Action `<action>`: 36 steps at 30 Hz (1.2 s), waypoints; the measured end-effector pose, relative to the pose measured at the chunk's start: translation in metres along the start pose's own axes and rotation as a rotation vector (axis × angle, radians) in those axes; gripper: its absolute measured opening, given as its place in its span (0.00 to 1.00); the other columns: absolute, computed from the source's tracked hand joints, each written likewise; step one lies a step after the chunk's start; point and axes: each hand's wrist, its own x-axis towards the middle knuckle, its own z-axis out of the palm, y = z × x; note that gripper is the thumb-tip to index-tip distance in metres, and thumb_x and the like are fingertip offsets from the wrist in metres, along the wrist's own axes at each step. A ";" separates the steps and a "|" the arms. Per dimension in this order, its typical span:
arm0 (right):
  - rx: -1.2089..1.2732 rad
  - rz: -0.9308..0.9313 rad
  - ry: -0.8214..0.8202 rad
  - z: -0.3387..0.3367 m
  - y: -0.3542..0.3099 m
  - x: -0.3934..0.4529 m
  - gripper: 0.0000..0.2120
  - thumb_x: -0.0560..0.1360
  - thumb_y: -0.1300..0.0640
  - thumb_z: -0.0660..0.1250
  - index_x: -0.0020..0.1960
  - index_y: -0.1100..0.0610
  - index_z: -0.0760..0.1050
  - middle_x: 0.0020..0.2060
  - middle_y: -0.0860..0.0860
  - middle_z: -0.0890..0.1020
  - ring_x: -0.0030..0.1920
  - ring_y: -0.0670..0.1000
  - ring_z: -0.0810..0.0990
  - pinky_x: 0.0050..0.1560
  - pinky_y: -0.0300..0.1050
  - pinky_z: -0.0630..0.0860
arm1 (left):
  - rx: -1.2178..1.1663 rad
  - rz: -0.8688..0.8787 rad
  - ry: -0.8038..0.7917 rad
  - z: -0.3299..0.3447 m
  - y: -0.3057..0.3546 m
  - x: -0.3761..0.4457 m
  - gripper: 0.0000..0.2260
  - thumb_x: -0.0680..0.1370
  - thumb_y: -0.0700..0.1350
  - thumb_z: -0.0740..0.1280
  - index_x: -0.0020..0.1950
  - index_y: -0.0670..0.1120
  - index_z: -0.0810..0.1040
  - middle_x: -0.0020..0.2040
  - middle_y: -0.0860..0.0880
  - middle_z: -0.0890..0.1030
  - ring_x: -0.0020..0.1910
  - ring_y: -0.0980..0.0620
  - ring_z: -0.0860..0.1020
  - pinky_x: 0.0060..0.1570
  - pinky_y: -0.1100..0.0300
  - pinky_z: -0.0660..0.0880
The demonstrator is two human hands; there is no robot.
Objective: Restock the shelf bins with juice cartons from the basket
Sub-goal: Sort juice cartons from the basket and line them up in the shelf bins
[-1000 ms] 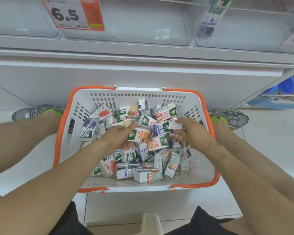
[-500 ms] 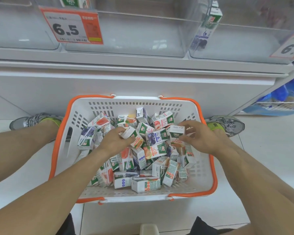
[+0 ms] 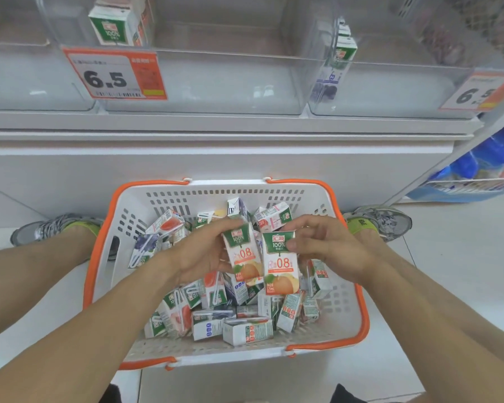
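A white basket with an orange rim (image 3: 99, 257) sits on the floor, holding several small juice cartons in a loose pile (image 3: 236, 321). My left hand (image 3: 198, 257) grips an upright orange-juice carton (image 3: 242, 257) above the pile. My right hand (image 3: 329, 248) grips a second, matching carton (image 3: 281, 266) right beside the first, the two nearly touching. Clear shelf bins (image 3: 216, 82) stand above the basket. One green carton (image 3: 117, 21) is in the middle bin's back left, another carton (image 3: 336, 65) stands at the right bin's left wall.
Price tags reading 6.5 hang on the bin fronts, one tag (image 3: 114, 74) at left, another tag (image 3: 477, 91) at right. My shoes (image 3: 381, 222) flank the basket. A rack with blue packs (image 3: 477, 170) stands at right. White shelf ledge (image 3: 216, 126) juts out below the bins.
Both hands have lifted out of the pile, each with an orange-juice carton, and brought them together upright. The view has tilted up, showing more of the bins.
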 end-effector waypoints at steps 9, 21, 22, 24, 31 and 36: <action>-0.076 0.000 -0.003 0.013 -0.002 -0.005 0.09 0.68 0.63 0.76 0.48 0.60 0.82 0.42 0.62 0.85 0.43 0.54 0.84 0.48 0.44 0.80 | -0.037 -0.135 -0.164 0.027 -0.007 -0.003 0.33 0.74 0.70 0.61 0.67 0.46 0.75 0.53 0.38 0.79 0.51 0.40 0.79 0.52 0.44 0.79; -0.060 0.204 -0.320 0.013 0.004 -0.002 0.23 0.74 0.54 0.73 0.67 0.55 0.75 0.64 0.62 0.77 0.61 0.63 0.80 0.60 0.58 0.78 | 0.249 -0.169 -0.236 0.032 0.001 -0.016 0.30 0.71 0.62 0.71 0.68 0.48 0.75 0.56 0.41 0.83 0.55 0.39 0.80 0.58 0.45 0.76; -0.034 0.210 -0.324 0.015 0.005 -0.002 0.23 0.73 0.55 0.73 0.67 0.56 0.75 0.64 0.63 0.77 0.61 0.65 0.79 0.60 0.57 0.77 | 0.254 -0.179 -0.241 0.033 0.002 -0.017 0.29 0.71 0.63 0.70 0.68 0.51 0.74 0.60 0.40 0.81 0.60 0.37 0.79 0.63 0.42 0.74; 0.016 0.208 -0.289 0.019 0.007 0.000 0.22 0.73 0.58 0.73 0.65 0.60 0.75 0.62 0.65 0.77 0.59 0.67 0.79 0.58 0.54 0.78 | 0.221 -0.209 -0.209 0.034 0.004 -0.018 0.25 0.71 0.63 0.70 0.65 0.55 0.75 0.63 0.40 0.80 0.64 0.38 0.77 0.68 0.39 0.69; 0.224 0.227 -0.164 0.030 0.013 0.007 0.27 0.66 0.59 0.74 0.64 0.57 0.73 0.50 0.64 0.76 0.49 0.60 0.76 0.51 0.53 0.79 | 0.276 -0.249 -0.087 0.035 0.020 -0.030 0.25 0.69 0.60 0.76 0.60 0.47 0.82 0.59 0.42 0.82 0.57 0.42 0.81 0.66 0.42 0.72; 0.341 0.164 -0.329 0.040 0.003 0.003 0.26 0.71 0.63 0.70 0.68 0.58 0.71 0.57 0.62 0.79 0.56 0.59 0.78 0.57 0.55 0.77 | 0.458 -0.232 -0.053 0.023 0.053 -0.051 0.20 0.67 0.54 0.77 0.52 0.42 0.85 0.49 0.43 0.85 0.48 0.49 0.81 0.52 0.55 0.75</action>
